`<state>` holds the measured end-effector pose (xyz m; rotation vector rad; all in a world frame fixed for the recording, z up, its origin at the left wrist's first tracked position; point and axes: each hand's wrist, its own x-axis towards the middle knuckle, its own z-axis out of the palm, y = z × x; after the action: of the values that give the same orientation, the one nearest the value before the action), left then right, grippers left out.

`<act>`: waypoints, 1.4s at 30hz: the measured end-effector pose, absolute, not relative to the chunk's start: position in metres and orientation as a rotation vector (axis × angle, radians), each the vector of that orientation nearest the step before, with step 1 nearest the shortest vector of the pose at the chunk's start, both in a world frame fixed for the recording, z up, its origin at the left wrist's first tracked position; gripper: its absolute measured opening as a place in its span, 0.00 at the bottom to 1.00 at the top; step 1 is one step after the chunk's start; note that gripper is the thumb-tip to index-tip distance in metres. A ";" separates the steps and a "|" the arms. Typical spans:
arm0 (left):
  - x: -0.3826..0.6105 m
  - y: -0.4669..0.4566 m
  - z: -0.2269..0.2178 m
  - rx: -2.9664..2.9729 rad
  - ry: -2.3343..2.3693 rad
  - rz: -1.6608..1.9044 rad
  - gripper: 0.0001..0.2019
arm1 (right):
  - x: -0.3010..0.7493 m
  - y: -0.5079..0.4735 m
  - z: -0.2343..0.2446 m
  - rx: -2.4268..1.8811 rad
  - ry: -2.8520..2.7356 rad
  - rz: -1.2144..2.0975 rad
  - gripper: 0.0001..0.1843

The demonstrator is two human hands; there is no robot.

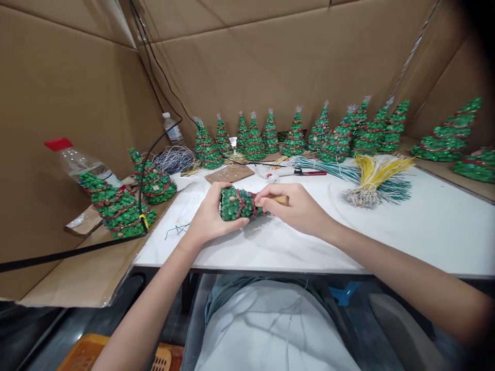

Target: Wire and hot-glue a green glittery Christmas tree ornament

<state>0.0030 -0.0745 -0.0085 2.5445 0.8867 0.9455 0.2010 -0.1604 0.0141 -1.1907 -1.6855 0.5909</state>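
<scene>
A small green Christmas tree ornament (232,205) with red garland lies on its side over the white table, its base toward the left. My left hand (211,214) is wrapped round that base, thumb along the near side. In my right hand (292,206) is a tool with a short wooden handle (281,200), pinched between thumb and fingers. The tool's working end is against or close to the upper part of the tree and is hidden by my fingers, so its kind does not show.
Several finished-looking trees (255,139) stand along the back cardboard wall. Yellow and green wire bundles (365,178) lie at right, near a red pen-like item (315,173). At left are two trees (116,208), a red-capped bottle (83,162) and a black cable (141,190).
</scene>
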 end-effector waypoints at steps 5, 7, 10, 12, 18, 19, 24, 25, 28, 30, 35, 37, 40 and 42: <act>0.001 -0.070 -0.010 2.553 0.848 0.960 0.24 | 0.201 -0.159 0.018 -1.168 -1.650 0.521 0.10; 0.001 -0.069 -0.011 2.572 0.845 0.969 0.24 | 0.204 -0.160 0.019 -1.146 -1.620 0.550 0.10; 0.001 -0.068 -0.011 2.605 0.827 0.978 0.24 | 0.209 -0.161 0.019 -1.108 -1.540 0.631 0.10; 0.000 -0.067 -0.012 2.632 0.799 0.990 0.24 | 0.213 -0.161 0.019 -1.088 -1.479 0.683 0.09; -0.001 -0.063 -0.013 2.675 0.714 1.010 0.25 | 0.220 -0.162 0.017 -1.080 -1.343 0.787 0.09; -0.001 -0.062 -0.013 2.677 0.703 1.010 0.25 | 0.221 -0.162 0.016 -1.077 -1.336 0.792 0.09; -0.002 -0.061 -0.014 2.642 0.677 1.003 0.26 | 0.222 -0.163 0.012 -1.037 -1.340 0.806 0.09; -0.003 -0.061 -0.014 2.633 0.675 1.001 0.26 | 0.222 -0.163 0.011 -1.032 -1.339 0.818 0.09; -0.003 -0.061 -0.013 2.615 0.663 1.004 0.26 | 0.221 -0.162 0.009 -1.020 -1.319 0.871 0.08; -0.003 -0.061 -0.013 2.614 0.644 1.021 0.26 | 0.222 -0.161 0.008 -1.001 -1.298 0.910 0.08; -0.003 -0.061 -0.009 2.655 0.580 1.095 0.28 | 0.225 -0.155 0.007 -0.925 -1.190 1.021 0.08; -0.003 -0.063 -0.006 2.696 0.548 1.126 0.28 | 0.227 -0.154 0.006 -0.897 -1.126 1.062 0.08; -0.003 -0.069 0.000 2.781 0.529 1.196 0.27 | 0.228 -0.152 0.007 -0.865 -1.047 1.115 0.08; 0.000 -0.075 0.004 2.830 0.535 1.270 0.25 | 0.227 -0.151 0.007 -0.853 -1.021 1.144 0.08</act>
<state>0.0001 -0.0750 0.0043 2.8296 0.5351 1.2700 0.2270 -0.1513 0.0074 -0.8533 -1.0207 1.1442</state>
